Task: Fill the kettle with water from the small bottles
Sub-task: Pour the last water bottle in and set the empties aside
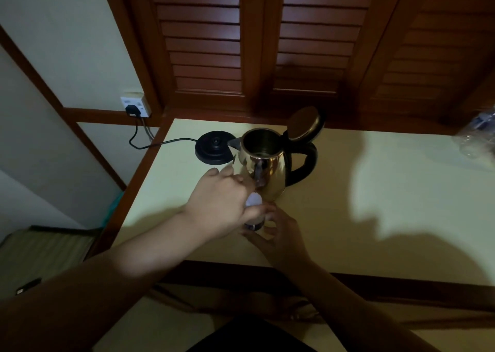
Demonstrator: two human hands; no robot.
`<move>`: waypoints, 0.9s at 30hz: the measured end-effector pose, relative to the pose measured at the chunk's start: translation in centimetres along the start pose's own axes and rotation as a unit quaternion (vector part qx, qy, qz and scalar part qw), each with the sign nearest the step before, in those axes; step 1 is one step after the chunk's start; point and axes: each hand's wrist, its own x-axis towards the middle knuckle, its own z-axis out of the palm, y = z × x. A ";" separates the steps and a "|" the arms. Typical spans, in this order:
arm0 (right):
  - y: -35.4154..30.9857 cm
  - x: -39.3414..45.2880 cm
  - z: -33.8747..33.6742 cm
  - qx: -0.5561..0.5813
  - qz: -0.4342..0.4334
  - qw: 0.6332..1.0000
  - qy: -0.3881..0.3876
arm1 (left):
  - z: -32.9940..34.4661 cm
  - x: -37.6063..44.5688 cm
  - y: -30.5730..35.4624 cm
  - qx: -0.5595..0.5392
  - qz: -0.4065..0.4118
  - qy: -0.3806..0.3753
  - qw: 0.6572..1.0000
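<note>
While both hands [222,204] [278,234] grip a small bottle [254,212], the shiny kettle [263,164] stands open.

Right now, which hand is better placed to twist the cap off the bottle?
Probably the left hand: its fingers curl over the top of the bottle, while the right hand grips lower down, steadying it.
</note>
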 end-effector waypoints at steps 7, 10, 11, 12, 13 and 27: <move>0.4 0.2 0.0 -0.003 0.000 1.000 -0.006 | -0.5 -1.0 -2.7 -0.385 0.045 -0.043 0.921; 0.5 0.2 0.1 0.003 0.001 1.000 -0.006 | -0.5 -0.8 -3.0 -0.362 0.068 -0.034 0.929; 0.4 0.1 0.1 0.004 0.002 1.000 -0.008 | -0.4 -0.7 -3.0 -0.323 0.074 -0.030 0.943; 0.4 0.1 0.1 0.002 0.002 1.000 -0.009 | -0.3 -0.6 -2.9 -0.273 0.080 -0.030 0.958; 0.3 0.0 0.1 -0.004 0.001 1.000 -0.007 | -0.1 -0.5 -2.8 -0.219 0.084 -0.026 0.972; 0.0 -0.2 0.6 -0.007 0.020 1.000 0.016 | -0.1 -0.1 -1.9 -0.069 -0.081 0.037 0.994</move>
